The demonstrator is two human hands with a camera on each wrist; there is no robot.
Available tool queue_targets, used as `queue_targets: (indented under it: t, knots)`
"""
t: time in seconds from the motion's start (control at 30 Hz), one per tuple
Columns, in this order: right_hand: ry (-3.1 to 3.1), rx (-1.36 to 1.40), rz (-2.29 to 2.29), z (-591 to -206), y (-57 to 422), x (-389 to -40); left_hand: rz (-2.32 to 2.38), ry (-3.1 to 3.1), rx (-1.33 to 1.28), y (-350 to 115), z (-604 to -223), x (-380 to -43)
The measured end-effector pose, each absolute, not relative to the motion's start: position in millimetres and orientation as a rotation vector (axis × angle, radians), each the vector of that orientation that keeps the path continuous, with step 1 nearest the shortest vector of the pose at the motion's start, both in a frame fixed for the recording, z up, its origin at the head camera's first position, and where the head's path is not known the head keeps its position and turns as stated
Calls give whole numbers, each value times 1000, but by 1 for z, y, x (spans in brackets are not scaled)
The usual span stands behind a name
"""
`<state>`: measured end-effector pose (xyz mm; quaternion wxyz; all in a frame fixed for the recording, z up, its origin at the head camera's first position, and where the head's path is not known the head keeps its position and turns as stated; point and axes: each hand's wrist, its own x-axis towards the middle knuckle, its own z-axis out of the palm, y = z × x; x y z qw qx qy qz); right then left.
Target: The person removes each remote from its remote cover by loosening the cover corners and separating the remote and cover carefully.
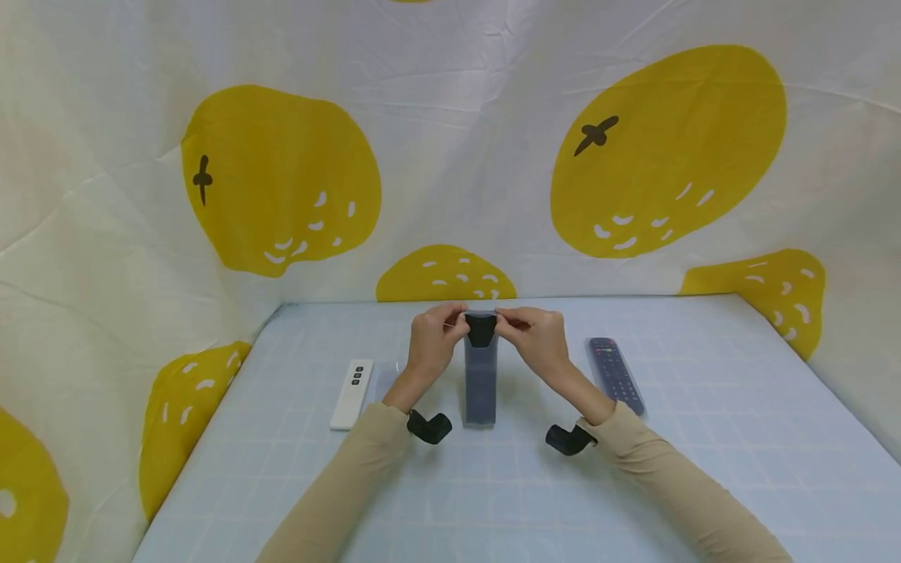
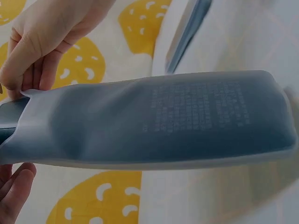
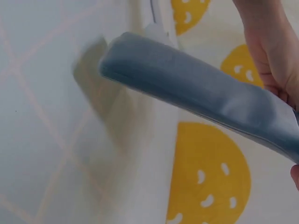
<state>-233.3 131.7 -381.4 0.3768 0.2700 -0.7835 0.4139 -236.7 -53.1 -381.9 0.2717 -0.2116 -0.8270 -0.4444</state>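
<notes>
A dark remote control (image 1: 482, 330) stands inside a translucent sleeve (image 1: 481, 383), its black end showing at the open top. My left hand (image 1: 435, 338) pinches the left edge of the sleeve's mouth, and my right hand (image 1: 538, 336) pinches the right edge. The left wrist view shows the sleeve (image 2: 112, 121) loose near the mouth, with rows of small print over the lower half. In the right wrist view the sleeved remote (image 3: 187, 81) hangs above the table, casting a shadow. Only fingertips of the right hand (image 3: 295, 176) show there.
Left of the hands lies a white remote (image 1: 352, 395), with a clear plastic piece (image 1: 386, 378) beside it. A dark remote with many buttons (image 1: 616, 375) lies to the right. Behind the pale checked table (image 1: 486, 500) hangs a cloth with yellow fruit prints (image 1: 464, 195).
</notes>
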Motion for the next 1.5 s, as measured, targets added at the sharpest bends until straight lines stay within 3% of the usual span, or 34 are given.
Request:
queue_targets:
  t: [1.0, 1.5]
  knots:
    - [-2317, 418, 1786, -369, 148, -245, -1330, -2242, -758, -53, -388, -239]
    - [-2417, 309, 1875, -365, 151, -238, -1349, -2243, -727, -51, -389, -233]
